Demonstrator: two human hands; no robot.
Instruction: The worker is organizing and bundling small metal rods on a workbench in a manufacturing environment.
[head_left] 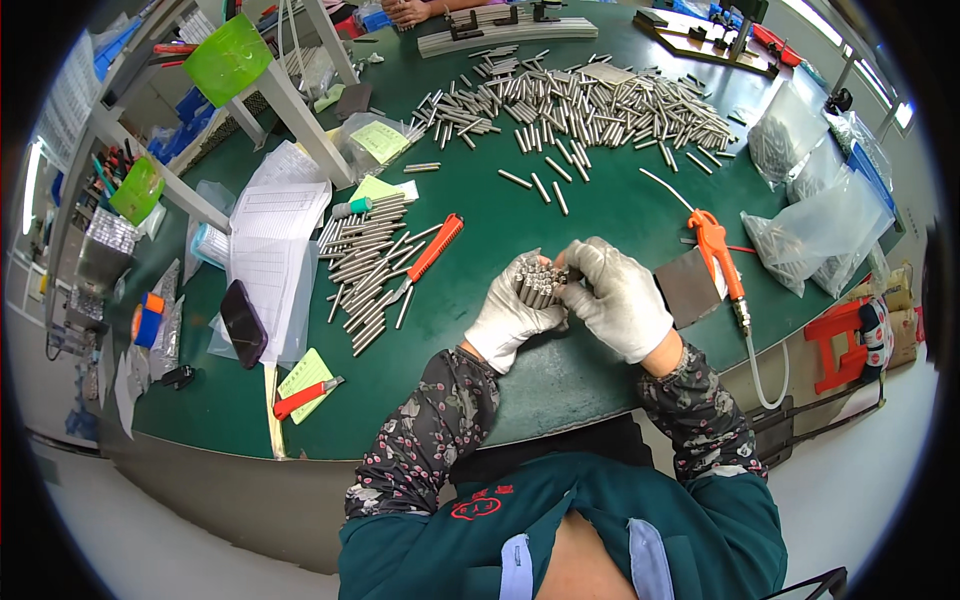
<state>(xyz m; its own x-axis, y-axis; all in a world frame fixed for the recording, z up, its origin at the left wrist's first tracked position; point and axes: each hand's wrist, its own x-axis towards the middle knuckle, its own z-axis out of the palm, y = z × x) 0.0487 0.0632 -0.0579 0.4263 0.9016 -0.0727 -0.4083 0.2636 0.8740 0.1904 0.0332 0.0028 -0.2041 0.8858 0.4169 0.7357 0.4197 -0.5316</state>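
Both my hands wear pale gloves and meet over the green table near its front edge. My left hand (512,312) is wrapped round a bundle of short metal pins (537,284), whose ends face up. My right hand (618,300) is closed at the right side of the bundle, its fingertips touching the pins; whether it pinches a single one is hidden. To the left lies a group of similar pins (365,270) in rough rows, with an orange-handled utility knife (436,250) across its right edge. A large loose heap of pins (600,105) spreads over the far side.
An orange air gun (712,250) with a hose lies right of my hands, beside a dark square plate (688,288). Clear bags of parts (800,240) stand at the right edge. Paper sheets (275,240), a phone (243,323) and a red cutter (306,398) lie left. Another person's hands (408,12) rest at the far edge.
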